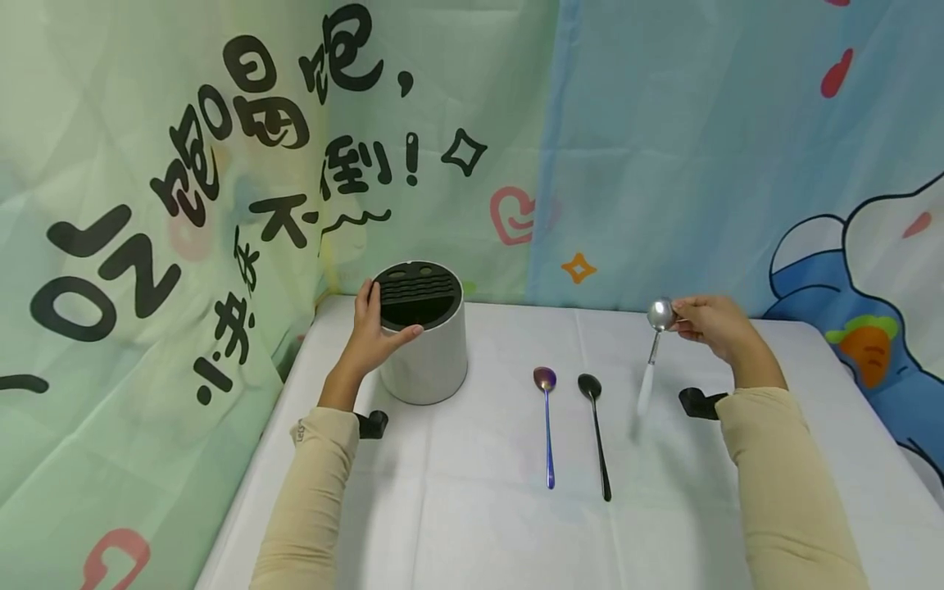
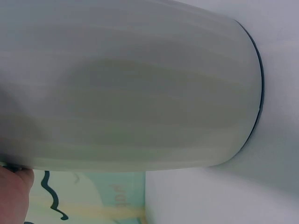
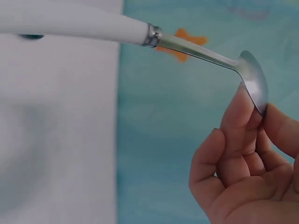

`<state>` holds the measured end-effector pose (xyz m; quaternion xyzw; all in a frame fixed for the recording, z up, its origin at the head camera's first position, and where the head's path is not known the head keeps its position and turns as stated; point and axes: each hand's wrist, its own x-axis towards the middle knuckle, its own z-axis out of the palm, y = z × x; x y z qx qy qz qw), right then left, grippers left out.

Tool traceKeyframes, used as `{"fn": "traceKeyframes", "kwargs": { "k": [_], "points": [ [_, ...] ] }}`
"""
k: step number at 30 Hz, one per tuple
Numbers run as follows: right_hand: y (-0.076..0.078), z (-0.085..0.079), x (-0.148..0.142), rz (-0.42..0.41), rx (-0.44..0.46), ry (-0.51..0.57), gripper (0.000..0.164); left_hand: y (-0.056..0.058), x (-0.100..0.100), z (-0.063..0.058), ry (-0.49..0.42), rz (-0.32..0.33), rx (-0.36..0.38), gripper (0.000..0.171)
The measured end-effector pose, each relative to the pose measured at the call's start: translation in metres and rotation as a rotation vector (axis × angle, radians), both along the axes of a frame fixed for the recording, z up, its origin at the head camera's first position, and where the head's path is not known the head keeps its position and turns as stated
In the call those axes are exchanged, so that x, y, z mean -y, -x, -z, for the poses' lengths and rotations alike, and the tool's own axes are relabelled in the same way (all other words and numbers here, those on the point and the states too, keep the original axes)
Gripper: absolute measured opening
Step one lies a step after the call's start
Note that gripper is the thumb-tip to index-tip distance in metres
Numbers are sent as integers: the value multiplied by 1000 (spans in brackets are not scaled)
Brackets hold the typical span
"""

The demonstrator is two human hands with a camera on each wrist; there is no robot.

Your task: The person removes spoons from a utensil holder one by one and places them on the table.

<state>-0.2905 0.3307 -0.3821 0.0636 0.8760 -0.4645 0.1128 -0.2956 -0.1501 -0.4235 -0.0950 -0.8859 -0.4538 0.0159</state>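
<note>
My left hand [image 1: 374, 336] holds the rim of a white round utensil holder [image 1: 435, 369], thumb across the front and fingers at the left side. Its black slotted lid [image 1: 416, 287] faces up; in the left wrist view the holder's pale wall [image 2: 140, 93] fills most of the picture. Off to the right, my right hand [image 1: 711, 322] pinches the bowl edge of a silver spoon [image 1: 661, 314] with a white handle [image 3: 93, 23]. The spoon hangs above the table, handle downward. Between the hands lie a purple-blue long-handled spoon [image 1: 548, 426] and a black one [image 1: 597, 434].
A white cloth covers the table [image 1: 487, 524]. Behind it hangs a printed curtain [image 1: 664, 164], blue at right and green at left. Black camera mounts [image 1: 699, 404] sit at the wrists.
</note>
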Motion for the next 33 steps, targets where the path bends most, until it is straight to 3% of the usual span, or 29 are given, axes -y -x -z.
{"fn": "traceKeyframes", "kwargs": {
  "k": [7, 14, 26, 33],
  "points": [
    [-8, 40, -17, -21, 144, 61, 53, 1, 2, 2, 2, -8, 7, 107],
    [-14, 74, -27, 6, 237, 157, 39, 1, 1, 5, 5, -4, 10, 116],
    [-16, 107, -24, 13, 267, 233, 23, 2, 0, 10, -4, -6, 28, 133],
    [-11, 119, -21, -1, 279, 216, 29, 2, 0, 8, -2, -1, -1, 121]
  ]
}}
